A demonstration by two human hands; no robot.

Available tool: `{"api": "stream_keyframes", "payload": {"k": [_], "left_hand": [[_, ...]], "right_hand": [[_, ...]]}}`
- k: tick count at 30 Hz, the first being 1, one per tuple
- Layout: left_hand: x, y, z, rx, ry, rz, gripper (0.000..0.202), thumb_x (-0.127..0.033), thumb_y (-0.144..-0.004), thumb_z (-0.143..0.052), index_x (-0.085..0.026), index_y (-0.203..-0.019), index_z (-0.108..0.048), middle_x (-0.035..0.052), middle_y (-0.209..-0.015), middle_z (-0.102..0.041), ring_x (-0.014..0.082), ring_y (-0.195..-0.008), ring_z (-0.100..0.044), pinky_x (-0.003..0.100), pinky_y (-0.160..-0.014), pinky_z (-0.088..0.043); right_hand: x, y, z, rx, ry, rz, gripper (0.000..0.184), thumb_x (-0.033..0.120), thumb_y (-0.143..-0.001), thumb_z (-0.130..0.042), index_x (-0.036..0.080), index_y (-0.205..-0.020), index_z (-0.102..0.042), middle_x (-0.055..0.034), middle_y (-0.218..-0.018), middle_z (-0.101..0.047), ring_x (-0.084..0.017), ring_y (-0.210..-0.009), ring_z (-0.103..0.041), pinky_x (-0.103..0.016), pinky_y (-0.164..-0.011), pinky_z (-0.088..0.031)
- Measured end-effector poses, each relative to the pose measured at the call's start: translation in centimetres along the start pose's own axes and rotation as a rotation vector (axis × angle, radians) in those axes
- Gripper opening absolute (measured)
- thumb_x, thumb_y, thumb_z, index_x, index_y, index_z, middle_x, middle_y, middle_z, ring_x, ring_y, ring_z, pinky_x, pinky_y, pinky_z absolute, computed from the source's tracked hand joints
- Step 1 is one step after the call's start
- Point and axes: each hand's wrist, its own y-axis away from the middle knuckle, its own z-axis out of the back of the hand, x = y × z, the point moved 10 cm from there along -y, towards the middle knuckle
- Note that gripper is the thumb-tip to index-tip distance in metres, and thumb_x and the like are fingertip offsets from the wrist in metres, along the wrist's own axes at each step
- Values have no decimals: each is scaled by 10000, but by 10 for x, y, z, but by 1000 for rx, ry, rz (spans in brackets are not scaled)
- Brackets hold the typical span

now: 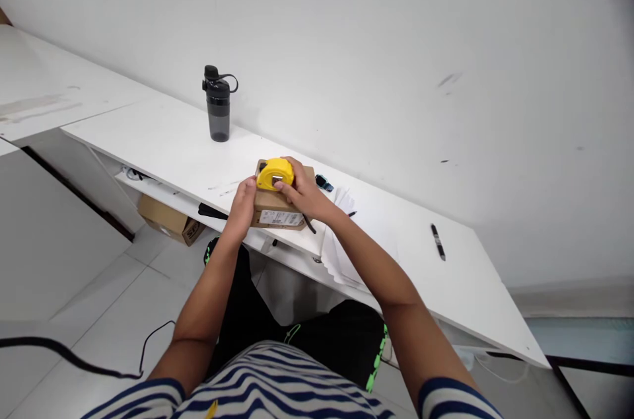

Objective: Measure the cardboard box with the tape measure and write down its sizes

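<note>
**Tape measure seated on box, both hands engaged**

Noted cardboard box (277,211) at near edge of white desk (168,141), label facing out. Found yellow tape measure (274,173) resting on its top. Saw left hand (242,204) clasped round the box's left end and right hand (302,194) closed over the tape measure, thumb on its face. Judged early: placing done, no blade seen drawn out. Logged black bottle (218,105) and pen (437,242) well apart.

On the white desk (163,141), the left hand (242,204) steadies a small cardboard box (277,211) while the right hand (302,193) presses a yellow tape measure (274,173) onto its top. A dark bottle (218,105) stands farther back near the wall, and a black pen (437,242) lies well apart to the right.
</note>
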Motion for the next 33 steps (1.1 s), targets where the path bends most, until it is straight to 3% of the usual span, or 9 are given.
{"api": "stream_keyframes", "payload": {"k": [4, 10, 13, 17, 20, 26, 29, 33], "left_hand": [[-4, 11, -15, 73, 62, -62, 678, -483, -886, -660, -242, -1478, -435, 125, -1551, -494, 288, -1428, -491, 455, -1185, -412], [-2, 15, -19, 77, -54, -162, 762, -296, -928, -573, -316, -1612, -238, 66, -1646, -378, 259, -1468, -449, 456, -1227, -364], [-4, 16, -18, 76, -111, -162, 751, -290, -937, -553, -342, -1617, -237, 28, -1649, -382, 256, -1494, -416, 449, -1238, -352], [-12, 19, -14, 30, -174, -165, 629, -279, -929, -548, -312, -1544, -419, 26, -1594, -469, 265, -1473, -441, 444, -1242, -350], [-17, 19, -12, 6, -237, -178, 534, -274, -919, -547, -271, -1453, -533, 57, -1526, -540, 278, -1405, -511, 455, -1211, -390], [-21, 16, -11, 22, -437, -228, 536, -320, -934, -516, -255, -1465, -508, 85, -1508, -548, 298, -1361, -546, 480, -1161, -429], [-27, 16, -12, 26, -483, -268, 537, -325, -935, -503, -231, -1464, -505, 99, -1506, -550, 293, -1372, -536, 468, -1168, -420], [-33, 16, -12, 18, -514, -280, 530, -325, -935, -495, -228, -1457, -510, 99, -1503, -553, 283, -1367, -539, 452, -1154, -436]], "right_hand": [[4, -17, 0, 48, 151, 15, 638, 509, -955, -495, 227, -1494, -303, -142, -1426, -540, -296, -1142, -616, -489, -1010, -487], [-1, -28, -7, 151, 272, -27, 636, 529, -972, -441, 213, -1502, -286, -133, -1255, -649, -302, -994, -664, -458, -883, -518], [-1, -28, -8, 210, 357, -7, 640, 549, -964, -444, 220, -1494, -301, -123, -1144, -692, -313, -915, -676, -446, -812, -524], [-3, -22, 2, 225, 415, 8, 668, 597, -956, -429, 217, -1491, -305, -116, -1047, -713, -324, -871, -674, -442, -783, -520], [-17, -9, 22, 221, 424, -68, 694, 603, -941, -465, 222, -1499, -309, -126, -1125, -701, -324, -909, -675, -445, -800, -520], [-57, 34, 86, 176, 218, -197, 635, 548, -871, -641, 293, -1409, -419, -55, -1156, -693, -277, -1005, -667, -390, -828, -518], [-80, 55, 115, 150, 109, -291, 564, 515, -842, -689, 293, -1310, -467, -39, -1132, -689, -232, -960, -646, -359, -766, -508], [-102, 73, 134, 126, 73, -394, 494, 493, -816, -708, 274, -1203, -493, -27, -1026, -669, -187, -846, -590, -309, -645, -458]]}}
